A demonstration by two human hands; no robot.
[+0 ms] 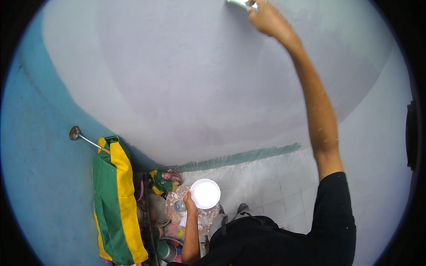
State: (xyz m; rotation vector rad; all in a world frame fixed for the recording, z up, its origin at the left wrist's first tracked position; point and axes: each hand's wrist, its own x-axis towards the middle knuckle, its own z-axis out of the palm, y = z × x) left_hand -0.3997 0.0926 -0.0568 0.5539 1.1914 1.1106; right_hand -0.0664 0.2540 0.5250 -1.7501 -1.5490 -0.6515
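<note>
Raised at the top of the view, my right hand (269, 21) is closed around what looks like a wide paintbrush (242, 4), partly cut off by the picture's upper edge. The brush is against or very close to the pale grey-lavender wall (191, 80). Low at my front, my left hand (191, 205) grips the side of a round white tub (205, 193). White paint seems to fill the tub, though its level is hard to tell. A rough teal strip (248, 155) runs along the wall's foot, and a greenish patch shows at upper right.
A blue wall (40, 146) stands at left. Beside it is a tall green-and-yellow bag (106, 195) with a ladle (75, 132) sticking out. Pots and household items crowd below, near a paint-spattered surface (174, 201). Grey tiles (273, 190) cover the floor.
</note>
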